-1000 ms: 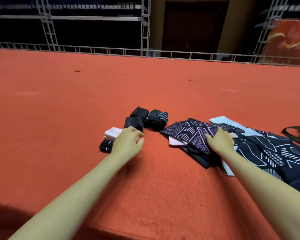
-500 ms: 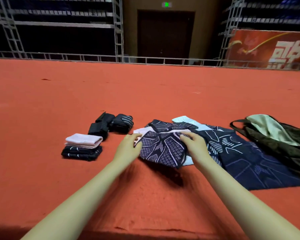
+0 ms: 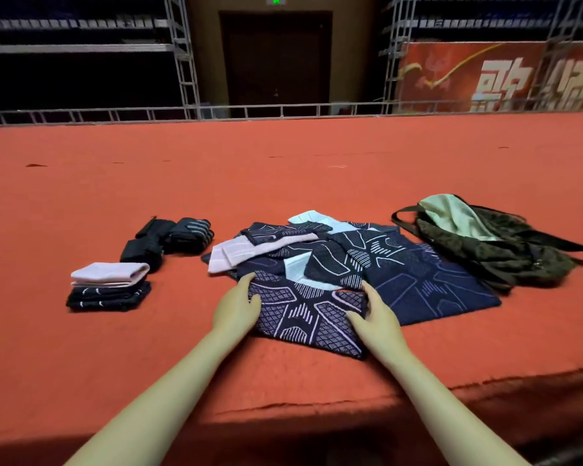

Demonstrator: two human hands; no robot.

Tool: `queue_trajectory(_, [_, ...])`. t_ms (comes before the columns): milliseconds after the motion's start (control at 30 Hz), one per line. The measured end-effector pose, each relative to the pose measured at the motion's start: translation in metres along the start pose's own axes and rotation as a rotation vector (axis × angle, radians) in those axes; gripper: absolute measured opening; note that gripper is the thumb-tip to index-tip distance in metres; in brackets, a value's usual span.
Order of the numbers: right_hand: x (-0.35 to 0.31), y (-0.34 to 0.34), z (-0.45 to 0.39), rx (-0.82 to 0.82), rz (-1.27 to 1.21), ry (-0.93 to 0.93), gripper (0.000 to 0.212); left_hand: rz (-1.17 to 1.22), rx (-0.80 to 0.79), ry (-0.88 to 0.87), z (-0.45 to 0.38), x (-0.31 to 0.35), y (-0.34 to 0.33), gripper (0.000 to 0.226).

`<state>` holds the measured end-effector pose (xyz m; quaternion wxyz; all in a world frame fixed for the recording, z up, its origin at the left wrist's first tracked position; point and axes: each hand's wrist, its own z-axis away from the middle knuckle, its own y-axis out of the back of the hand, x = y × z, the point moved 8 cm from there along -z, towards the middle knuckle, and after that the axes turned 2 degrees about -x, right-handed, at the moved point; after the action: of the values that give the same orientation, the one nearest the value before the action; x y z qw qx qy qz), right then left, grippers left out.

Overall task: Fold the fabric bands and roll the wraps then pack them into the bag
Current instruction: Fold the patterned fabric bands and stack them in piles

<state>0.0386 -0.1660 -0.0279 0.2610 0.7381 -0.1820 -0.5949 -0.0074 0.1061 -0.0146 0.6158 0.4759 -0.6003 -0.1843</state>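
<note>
At the near edge of the red worktop (image 3: 81, 203), a patterned navy band (image 3: 303, 317) lies flat in front of the unfolded pile (image 3: 367, 260). Soft, light, floppy cloth by the look of it; likely best taken at corners or side edges. Left hand (image 3: 238, 306) and right hand (image 3: 374, 319) flank it, fingers loosely curved, touching its side edges; whether they pinch it, cannot tell. Folded stack (image 3: 110, 285) left, bag (image 3: 485, 240) right.

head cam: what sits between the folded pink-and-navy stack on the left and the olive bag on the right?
In the head view, between the folded stack and the olive drawstring bag lies the unfolded pile of navy patterned bands, with both hands at its near piece.
</note>
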Motion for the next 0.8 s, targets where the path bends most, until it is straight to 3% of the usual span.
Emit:
queue_trajectory(100, [-0.009, 0.005, -0.010, 0.046, -0.050, -0.034, 0.067, 0.042, 0.059, -0.005, 0.018, -0.008, 0.015, 0.046])
queue_trajectory(267, [-0.025, -0.007, -0.013, 0.004, 0.105, -0.006, 0.062, 0.029, 0.073, 0.019, 0.043, -0.029, 0.016, 0.042])
queue_trajectory(433, [-0.022, -0.011, 0.004, 0.079, -0.198, 0.037, 0.058, 0.184, 0.160, 0.039, 0.044, -0.043, 0.018, 0.040])
queue_trajectory(633, [-0.009, -0.004, 0.008, 0.212, -0.286, -0.082, 0.037, 0.159, 0.200, 0.018, 0.046, -0.043, 0.020, 0.038])
queue_trajectory(800, [-0.032, -0.016, 0.007, 0.221, -0.425, -0.005, 0.033, 0.122, 0.185, 0.001, 0.049, -0.042, 0.019, 0.038])
